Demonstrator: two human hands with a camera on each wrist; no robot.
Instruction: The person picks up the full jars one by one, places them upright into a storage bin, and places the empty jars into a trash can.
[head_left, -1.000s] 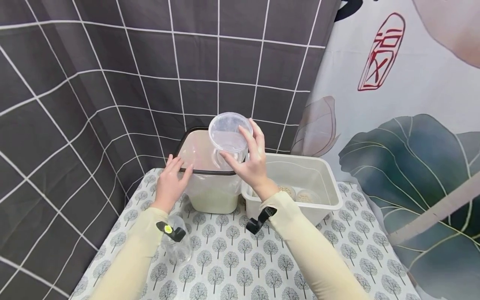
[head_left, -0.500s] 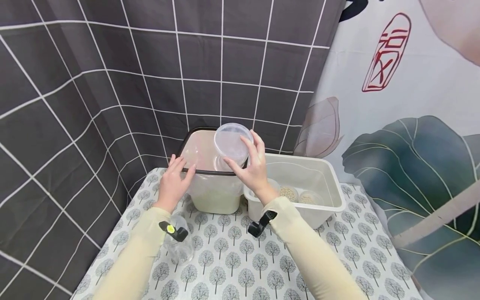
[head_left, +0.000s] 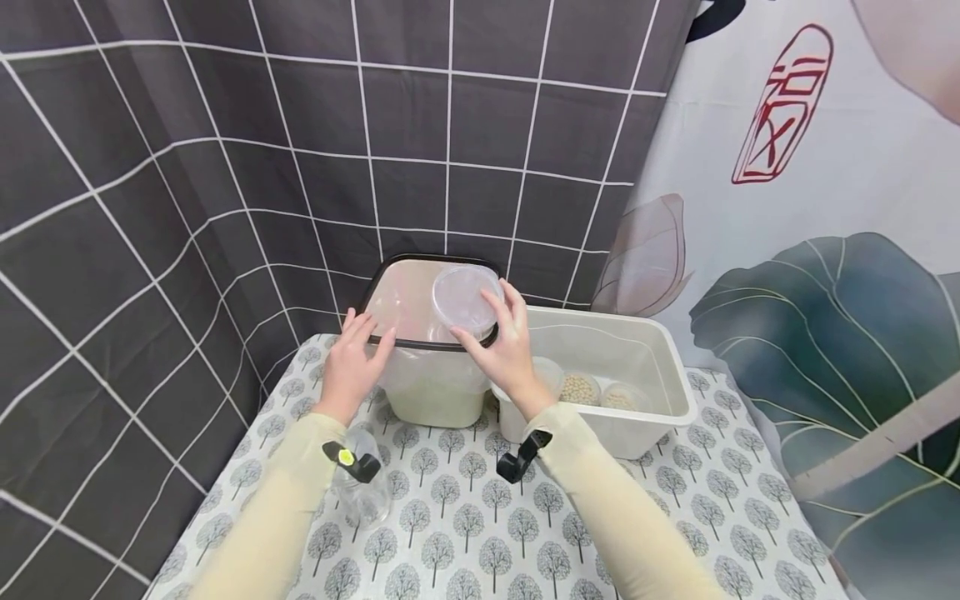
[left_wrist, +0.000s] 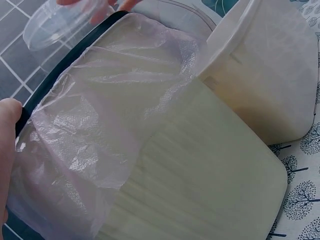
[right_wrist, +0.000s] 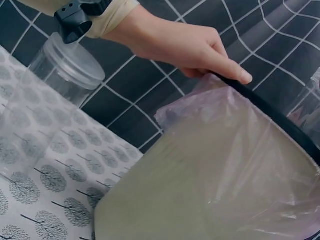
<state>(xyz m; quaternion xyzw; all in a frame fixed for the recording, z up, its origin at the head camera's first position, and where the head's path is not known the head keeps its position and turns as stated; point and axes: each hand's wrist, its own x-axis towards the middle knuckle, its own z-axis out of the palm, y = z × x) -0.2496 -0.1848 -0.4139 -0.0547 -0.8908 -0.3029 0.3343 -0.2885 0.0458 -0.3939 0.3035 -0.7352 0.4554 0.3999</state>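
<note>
A pale green trash bin [head_left: 431,396] with a black rim and a thin pinkish plastic bag over its edge stands at the back of the table. My left hand [head_left: 351,367] grips its front left rim; in the right wrist view the thumb [right_wrist: 232,70] lies along the black edge. My right hand [head_left: 504,337] holds a clear round plastic tub [head_left: 461,296] by its side, tilted over the mouth of the bin. The tub also shows in the left wrist view [left_wrist: 50,27]. I cannot tell which end of the tub faces up, and its lower part is hidden.
Right of the bin stands a light grey plastic basin [head_left: 678,408]. Inside it are round tubs of pale beans [head_left: 579,388] and another clear tub. A clear lidded jar [head_left: 367,500] stands under my left wrist. A tree-patterned cloth [head_left: 450,533] covers the table.
The right hand has lowered the tub towards the mouth of the bin. My left hand keeps its place on the rim. The view has shifted slightly.
</note>
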